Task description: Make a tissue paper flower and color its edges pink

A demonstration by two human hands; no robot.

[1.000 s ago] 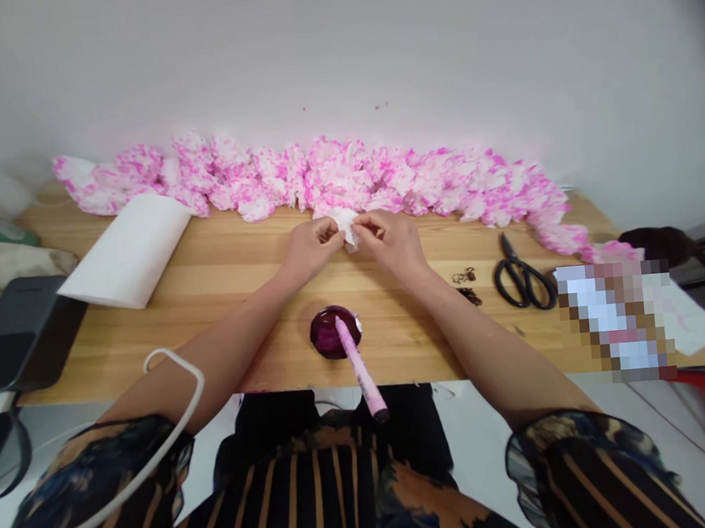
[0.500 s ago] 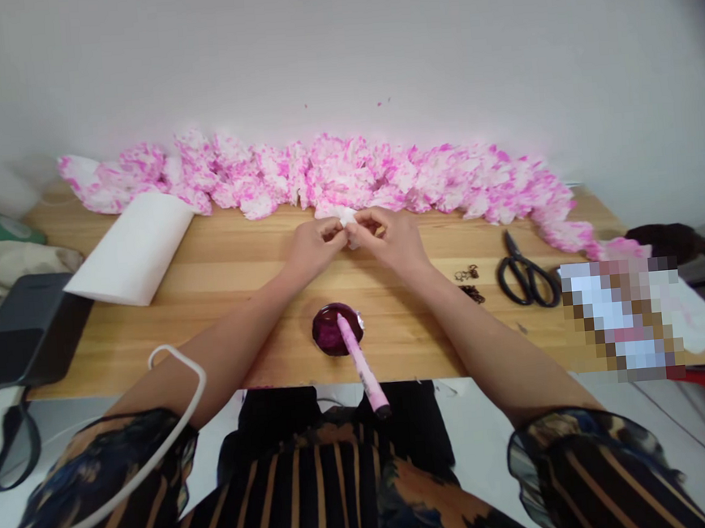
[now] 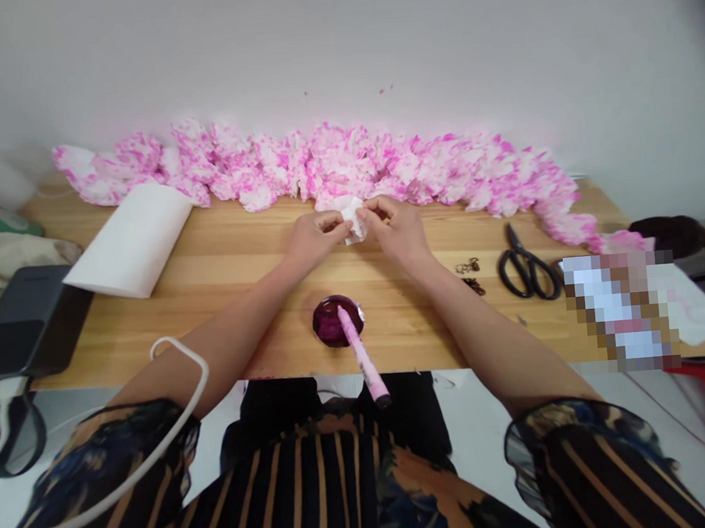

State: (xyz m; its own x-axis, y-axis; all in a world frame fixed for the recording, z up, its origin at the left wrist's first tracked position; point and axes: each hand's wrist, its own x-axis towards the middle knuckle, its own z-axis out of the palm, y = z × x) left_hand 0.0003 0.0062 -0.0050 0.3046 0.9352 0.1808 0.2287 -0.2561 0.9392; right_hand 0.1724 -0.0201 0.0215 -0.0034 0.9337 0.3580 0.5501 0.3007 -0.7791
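Note:
Between my hands, over the middle of the wooden table (image 3: 242,256), is a small crumpled white paper flower (image 3: 355,220). My left hand (image 3: 317,238) pinches its left side between thumb and fingers. My right hand (image 3: 397,229) grips the right side in the same way. Just behind lies a long row of pink-and-white paper flowers (image 3: 344,163) along the wall. Nearer to me, a pink marker (image 3: 365,361) leans in a small round dish of dark magenta liquid (image 3: 328,329), its black end sticking out past the table edge.
Folded white paper (image 3: 134,240) lies at the left, beside a black box-like device (image 3: 24,322) with a white cable (image 3: 182,351) crossing my left arm. Black scissors (image 3: 527,270) and small dark wire bits (image 3: 470,275) lie on the right. A white sheet (image 3: 691,302) is at far right.
My hands have drawn slightly apart, and more of the white paper shows between them, spread wider. The whole view has shifted a little upward.

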